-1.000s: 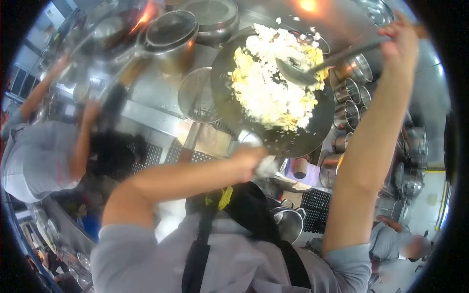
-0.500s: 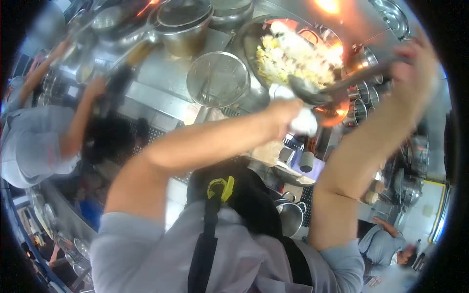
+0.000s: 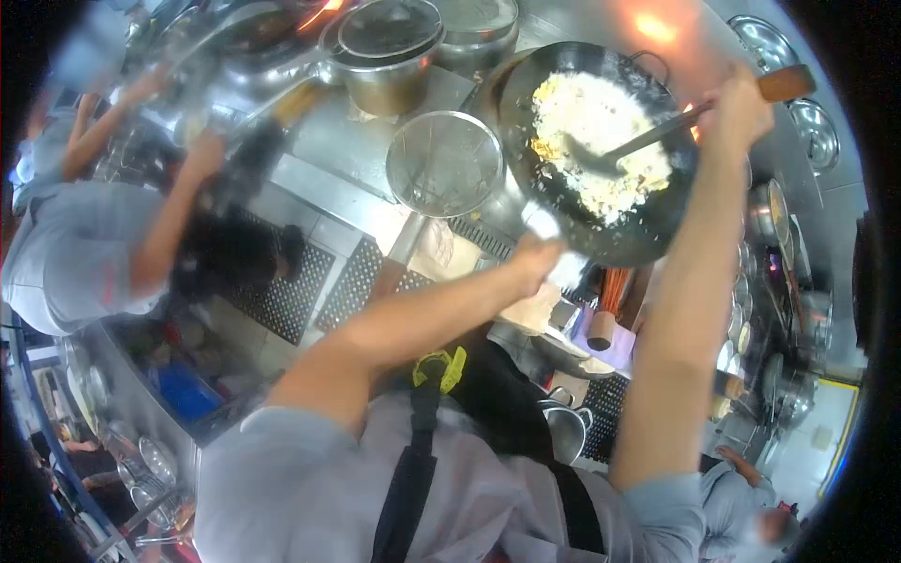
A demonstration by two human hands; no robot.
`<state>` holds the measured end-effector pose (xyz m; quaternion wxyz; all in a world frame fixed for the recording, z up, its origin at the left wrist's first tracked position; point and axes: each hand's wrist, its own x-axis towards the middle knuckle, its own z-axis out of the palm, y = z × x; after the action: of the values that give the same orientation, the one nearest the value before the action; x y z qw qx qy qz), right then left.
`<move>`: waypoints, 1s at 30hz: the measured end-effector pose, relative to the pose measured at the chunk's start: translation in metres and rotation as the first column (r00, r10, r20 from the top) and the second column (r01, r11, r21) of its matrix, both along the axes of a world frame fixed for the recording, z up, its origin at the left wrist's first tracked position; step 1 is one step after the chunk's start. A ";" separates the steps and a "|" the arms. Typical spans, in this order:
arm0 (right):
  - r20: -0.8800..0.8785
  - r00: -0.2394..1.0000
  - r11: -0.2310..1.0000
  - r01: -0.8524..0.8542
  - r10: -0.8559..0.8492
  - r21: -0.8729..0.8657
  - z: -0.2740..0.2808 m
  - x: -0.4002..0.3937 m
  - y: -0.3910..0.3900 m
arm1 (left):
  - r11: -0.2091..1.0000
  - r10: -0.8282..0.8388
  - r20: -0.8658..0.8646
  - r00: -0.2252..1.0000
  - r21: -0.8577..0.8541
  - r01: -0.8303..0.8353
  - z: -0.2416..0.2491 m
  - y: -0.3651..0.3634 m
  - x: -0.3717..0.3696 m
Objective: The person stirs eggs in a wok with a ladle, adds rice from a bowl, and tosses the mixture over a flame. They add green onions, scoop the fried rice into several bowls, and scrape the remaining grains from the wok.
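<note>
A black wok [image 3: 648, 235] sits on the stove, holding white rice mixed with yellow egg [image 3: 605, 117]. Its near left edge is gripped by my left hand [image 3: 537, 265] through a folded white cloth [image 3: 569, 272]; the fingers are closed, and the part of the wok under the cloth is hidden. My right hand [image 3: 740, 111] is wrapped round the shaft of a ladle [image 3: 657, 134] near its wooden end. The ladle's bowl rests in the rice, tilted down to the left.
A round mesh strainer [image 3: 445, 164] lies left of the wok, near a lidded pot [image 3: 389, 61]. A wooden-handled bamboo brush [image 3: 608, 314] is below the wok. Flame glows behind it. Metal bowls [image 3: 815, 134] stand at right. A co-worker [image 3: 84, 244] works at left.
The rice, airborne and blurred before, now lies in the wok, which is lower and flatter. The ladle has moved from the wok's near edge into the rice.
</note>
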<state>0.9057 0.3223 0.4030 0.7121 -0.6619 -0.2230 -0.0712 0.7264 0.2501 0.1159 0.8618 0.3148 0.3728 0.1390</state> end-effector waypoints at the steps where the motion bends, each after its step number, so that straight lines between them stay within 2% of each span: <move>1: 0.028 0.997 0.994 -0.062 0.065 -0.086 0.019 0.024 -0.008 | 0.998 -0.046 -0.072 0.996 0.042 0.049 0.022 -0.008 -0.024; 2: 0.069 0.978 0.980 -0.195 0.197 -0.028 0.035 0.067 -0.022 | 0.990 -0.067 -0.038 0.997 -0.124 0.062 0.031 -0.015 -0.041; 3: 0.085 0.959 0.962 -0.271 0.270 0.003 0.044 0.076 -0.022 | 0.956 -0.080 -0.015 0.997 -0.286 0.072 0.040 -0.022 -0.058; 4: 0.100 0.934 0.937 -0.348 0.343 0.033 0.052 0.085 -0.021 | 0.990 -0.040 0.038 0.998 -0.135 0.045 0.047 -0.026 -0.059; 5: 0.075 0.934 0.936 -0.351 0.348 0.026 0.052 0.057 -0.028 | 1.000 -0.017 0.089 0.996 0.008 0.016 0.050 -0.032 -0.060; 7: 0.021 0.937 0.937 -0.350 0.350 -0.010 0.050 -0.005 -0.056 | 0.961 -0.080 0.160 0.984 -0.251 0.119 0.124 0.000 -0.044; 8: 0.182 0.960 0.963 -0.175 0.213 -0.205 0.037 0.000 -0.048 | 0.960 -0.067 0.200 0.977 -0.253 0.117 0.116 0.017 -0.020; 9: 0.351 0.934 0.935 0.059 0.072 -0.350 0.024 0.004 -0.040 | 0.962 -0.054 0.241 0.969 -0.249 0.115 0.102 0.026 0.001; 10: 0.238 0.971 0.988 0.034 0.003 -0.152 0.002 -0.002 -0.017 | 0.979 0.006 0.166 0.986 -0.204 0.028 0.075 0.018 0.007; 11: 0.132 0.990 0.996 0.038 -0.047 0.077 -0.020 -0.007 0.006 | 0.980 -0.024 0.160 0.987 -0.190 0.055 0.056 0.010 -0.003; 13: -0.068 0.997 0.987 -0.013 0.025 0.163 0.004 0.012 -0.001 | 0.997 0.050 0.093 0.994 -0.055 -0.045 0.005 -0.011 -0.009; 15: -0.091 0.955 0.955 -0.273 0.283 0.115 0.017 0.054 -0.027 | 0.981 -0.103 -0.094 0.990 -0.176 0.086 0.028 -0.014 -0.040; 16: -0.111 0.907 0.912 -0.397 0.407 0.101 0.019 0.065 -0.032 | 0.994 -0.100 -0.089 0.991 0.024 0.102 0.020 -0.015 -0.043; 19: -0.205 0.864 0.887 -0.460 0.459 0.049 0.014 0.042 -0.027 | 0.976 0.003 -0.210 0.978 0.214 0.043 0.064 0.023 -0.014; 20: -0.169 0.832 0.849 -0.522 0.529 0.084 0.024 0.046 -0.029 | 0.995 0.068 -0.041 0.997 0.073 -0.065 0.047 0.034 0.009; 21: -0.030 0.881 0.879 -0.468 0.472 0.095 0.043 0.041 -0.032 | 0.985 0.156 0.120 0.980 -0.087 -0.147 0.031 0.042 0.030; 22: 0.105 0.910 0.904 -0.413 0.402 0.114 0.065 0.036 -0.037 | 0.987 0.158 0.073 0.985 0.019 -0.160 0.032 0.048 0.039; 24: 0.222 0.896 0.900 -0.417 0.384 0.126 0.084 0.023 -0.054 | 0.982 0.185 0.065 0.981 0.014 -0.186 0.019 0.056 0.064; 26: 0.221 0.906 0.914 -0.392 0.362 0.107 0.065 0.015 -0.057 | 0.981 0.195 0.007 0.981 -0.020 -0.195 0.020 0.056 0.072; 28: 0.136 0.955 0.963 -0.269 0.264 0.019 0.008 0.013 -0.023 | 0.988 0.155 0.000 0.988 0.001 -0.155 0.022 0.061 0.064; 30: 0.064 0.933 0.934 -0.356 0.353 0.034 -0.039 0.030 0.022 | 0.991 0.133 -0.007 0.991 -0.006 -0.133 0.018 0.061 0.069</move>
<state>0.9360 0.3440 0.3641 0.7214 -0.5923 -0.3571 0.0345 0.7952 0.3108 0.1337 0.8504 0.2868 0.3962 0.1939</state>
